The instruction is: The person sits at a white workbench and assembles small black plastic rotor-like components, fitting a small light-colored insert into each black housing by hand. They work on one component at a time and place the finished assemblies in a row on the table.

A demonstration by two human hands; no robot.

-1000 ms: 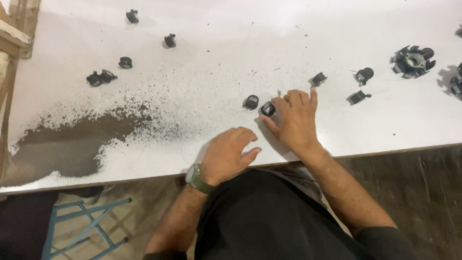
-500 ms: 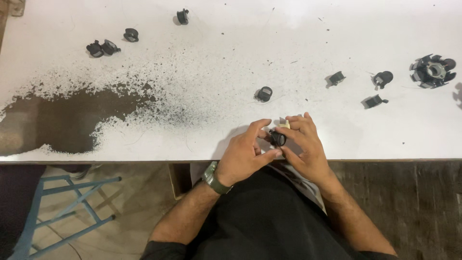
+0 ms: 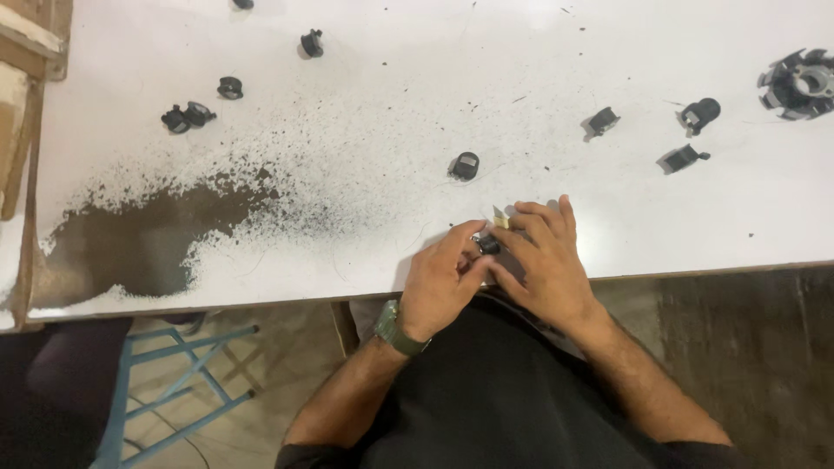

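White tabletop (image 3: 608,35) fills most of my view, its near edge running across the middle of the frame, with a dark worn patch (image 3: 148,234) at the left where the coating has flaked into speckles. Below the edge I see dark floor at the right and a blue metal frame (image 3: 174,382) at the lower left.

Both hands meet at the table's near edge, just right of centre. My left hand (image 3: 443,282), with a green-strapped watch (image 3: 395,328) on its wrist, curls its thumb and forefinger onto a small black part (image 3: 488,247). My right hand (image 3: 543,260) lies half open over the same spot, fingers spread and bent, its fingertips touching the part from the right. So the part is pinched between the two hands, resting at or just above the tabletop; I cannot tell which. A small pale scrap (image 3: 501,219) peeks out just above the right fingers.

Loose black parts lie scattered: one (image 3: 465,166) near, above the hands; three (image 3: 682,158) toward the upper right, beside a larger ribbed black ring (image 3: 799,82) at the right edge; several more (image 3: 187,116) in the upper left.
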